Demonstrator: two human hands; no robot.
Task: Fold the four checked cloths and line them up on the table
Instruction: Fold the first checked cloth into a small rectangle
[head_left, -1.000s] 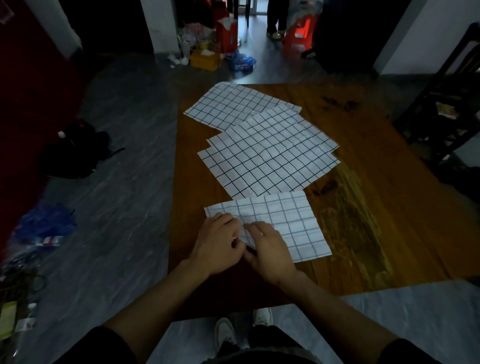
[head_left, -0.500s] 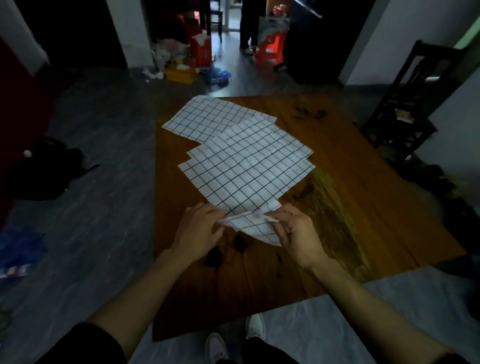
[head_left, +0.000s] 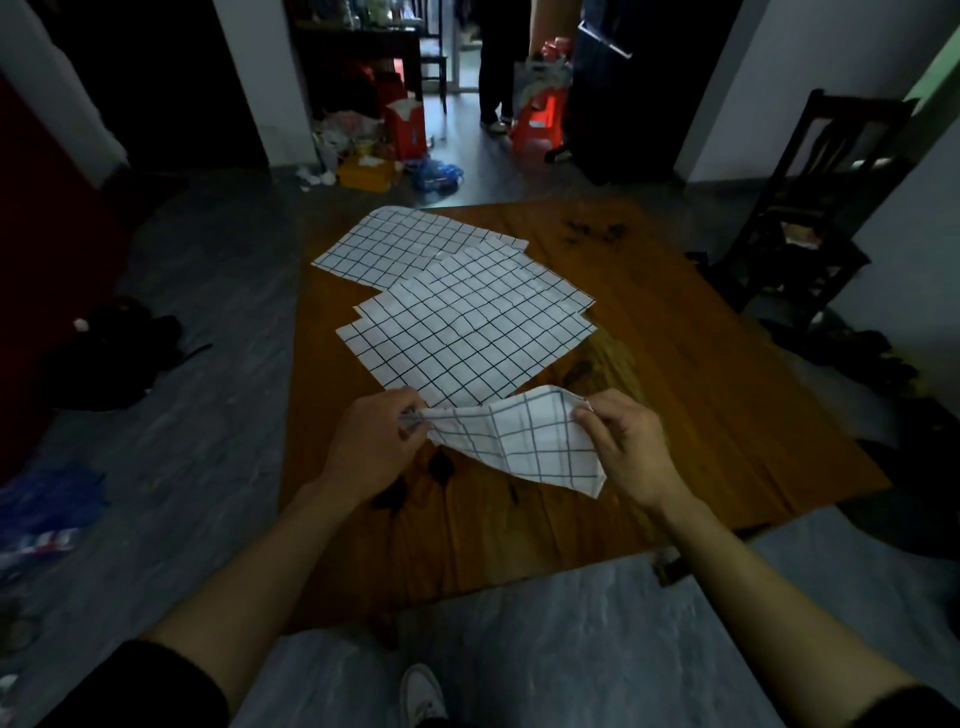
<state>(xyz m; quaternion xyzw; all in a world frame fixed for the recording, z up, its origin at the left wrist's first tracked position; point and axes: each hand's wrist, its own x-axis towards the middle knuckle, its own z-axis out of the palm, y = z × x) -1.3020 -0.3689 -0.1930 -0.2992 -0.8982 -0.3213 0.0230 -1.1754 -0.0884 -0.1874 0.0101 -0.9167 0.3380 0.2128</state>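
A partly folded white checked cloth (head_left: 524, 441) hangs just above the near half of the wooden table (head_left: 701, 374). My left hand (head_left: 374, 447) pinches its left corner and my right hand (head_left: 623, 447) pinches its upper right corner. Beyond it, three more checked cloths lie flat and overlapping: the front one (head_left: 467, 348), a second peeking out under its left edge (head_left: 382, 306), and a far one (head_left: 405, 244) reaching the table's back left corner.
A dark wooden chair (head_left: 810, 208) stands by the table's right side. Bags and boxes (head_left: 374, 156) clutter the floor past the table, where a person's legs (head_left: 493, 78) stand. A black bag (head_left: 109, 353) lies on the floor at left.
The cloth lay flat under both hands a second ago. Both hands have since lifted it off the table and moved apart, drawing it out between them.
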